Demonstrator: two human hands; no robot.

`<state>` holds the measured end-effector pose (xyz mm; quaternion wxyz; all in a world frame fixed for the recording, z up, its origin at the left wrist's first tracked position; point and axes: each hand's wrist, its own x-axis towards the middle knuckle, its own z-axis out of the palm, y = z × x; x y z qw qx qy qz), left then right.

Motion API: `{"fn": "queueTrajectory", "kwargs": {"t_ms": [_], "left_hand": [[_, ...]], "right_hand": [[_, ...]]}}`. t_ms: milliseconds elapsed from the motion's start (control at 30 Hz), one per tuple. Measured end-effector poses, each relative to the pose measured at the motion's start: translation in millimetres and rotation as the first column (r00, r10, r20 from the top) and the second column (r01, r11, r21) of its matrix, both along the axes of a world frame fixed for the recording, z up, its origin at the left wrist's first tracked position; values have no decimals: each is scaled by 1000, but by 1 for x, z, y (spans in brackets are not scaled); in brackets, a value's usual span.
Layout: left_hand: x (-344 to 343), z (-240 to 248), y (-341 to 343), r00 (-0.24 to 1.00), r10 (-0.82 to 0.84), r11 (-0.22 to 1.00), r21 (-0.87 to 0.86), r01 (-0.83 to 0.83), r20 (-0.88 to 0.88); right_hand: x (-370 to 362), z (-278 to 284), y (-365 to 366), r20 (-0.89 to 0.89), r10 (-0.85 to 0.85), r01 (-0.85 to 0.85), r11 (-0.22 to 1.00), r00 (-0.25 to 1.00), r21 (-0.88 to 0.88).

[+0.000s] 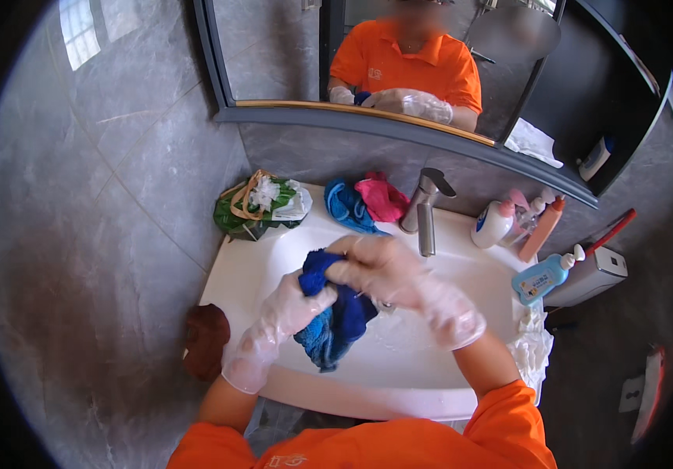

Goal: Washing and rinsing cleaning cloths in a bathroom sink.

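Over the white sink (430, 399) I hold a wet-looking blue cloth (352, 316), bunched at its top and hanging down in dark and lighter blue folds. My left hand (299, 303), in a clear plastic glove, is closed around the cloth's left side. Above it and to the right, my right hand (379, 270), gloved the same way, pinches the upper part of the cloth. Between the two hands the fabric is gathered and twisted. Part of the basin and the drain lie hidden behind the cloth and my right hand.
Behind the basin stands a metal faucet (428, 205). Left of it lie a teal cloth (346, 205), a pink cloth (383, 197) and a green bag (235, 216). Pump bottles, including a blue one (540, 280), line the right side near crumpled white tissue (532, 348). A mirror cabinet overhangs the back.
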<state>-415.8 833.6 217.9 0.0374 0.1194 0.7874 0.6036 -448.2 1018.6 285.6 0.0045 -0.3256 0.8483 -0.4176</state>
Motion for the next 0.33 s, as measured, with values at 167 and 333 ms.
{"fn": "queueTrajectory", "kwargs": {"t_ms": [167, 333], "left_hand": [[59, 19, -34, 972, 218, 922, 308, -234, 88], [145, 8, -106, 874, 480, 861, 229, -453, -75]], "right_hand": [[-60, 3, 94, -792, -423, 826, 537, 440, 172], [-72, -53, 65, -531, -651, 839, 457, 542, 296]]}}
